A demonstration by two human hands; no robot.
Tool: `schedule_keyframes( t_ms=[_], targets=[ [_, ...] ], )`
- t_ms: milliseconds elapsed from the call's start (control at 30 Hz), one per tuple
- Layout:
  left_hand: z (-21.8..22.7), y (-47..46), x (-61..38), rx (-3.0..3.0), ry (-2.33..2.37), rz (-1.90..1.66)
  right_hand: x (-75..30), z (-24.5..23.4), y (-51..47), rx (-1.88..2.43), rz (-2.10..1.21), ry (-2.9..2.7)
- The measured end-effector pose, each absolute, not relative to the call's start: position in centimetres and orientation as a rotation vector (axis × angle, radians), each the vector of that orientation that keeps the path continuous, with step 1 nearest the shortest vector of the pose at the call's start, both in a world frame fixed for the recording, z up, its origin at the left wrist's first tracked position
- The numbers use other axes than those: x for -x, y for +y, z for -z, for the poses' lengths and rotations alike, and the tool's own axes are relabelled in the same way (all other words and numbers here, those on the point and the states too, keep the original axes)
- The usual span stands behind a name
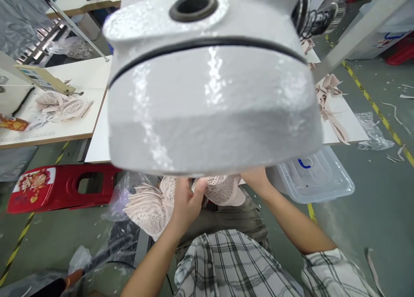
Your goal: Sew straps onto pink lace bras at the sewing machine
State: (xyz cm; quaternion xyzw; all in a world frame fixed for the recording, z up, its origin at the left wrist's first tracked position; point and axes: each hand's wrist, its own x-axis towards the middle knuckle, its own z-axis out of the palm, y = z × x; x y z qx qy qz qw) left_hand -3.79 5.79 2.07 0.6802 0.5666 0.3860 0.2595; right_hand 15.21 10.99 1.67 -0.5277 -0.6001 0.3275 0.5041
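Beige lace bra cups [223, 193] lie over my lap, just below the front edge of a big light-grey sewing machine head [213, 102]. My left hand [189, 200] grips the lace at their left side, thumb and fingers closed around it; its fingertips are partly hidden by the machine. My right hand [257, 179] reaches under the machine's right front edge, close to the lace, and its fingers are hidden. Left of my left hand hangs a thick stack of lace bra cups [147, 206]. The machine also covers the needle area.
A red plastic stool [64, 189] stands on the left. Lace pieces [63, 105] lie on the neighbouring white table [39, 135]. Beige fabric strips [331, 94] hang over the right table edge. A clear lidded bin [318, 178] sits by my right arm.
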Motion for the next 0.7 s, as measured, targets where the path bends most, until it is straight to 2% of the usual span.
schedule_keyframes(
  t_ms=[167,300,433,700],
  targets=[
    [-1.7,6.7,4.2,-1.457,1.500,-0.975,-15.1,-1.6,9.2,1.214,-0.884,-1.390],
    [-1.8,6.6,3.9,-1.286,1.438,-1.112,-15.0,-1.8,8.7,1.181,-0.947,-1.381],
    [-1.8,6.4,3.5,-1.256,1.326,-1.271,-15.0,-1.6,8.6,1.163,-0.934,-1.384],
    [-2.3,6.6,2.9,-1.287,1.326,-1.298,-15.3,-0.7,8.3,1.147,-0.936,-1.365]
  ],
)
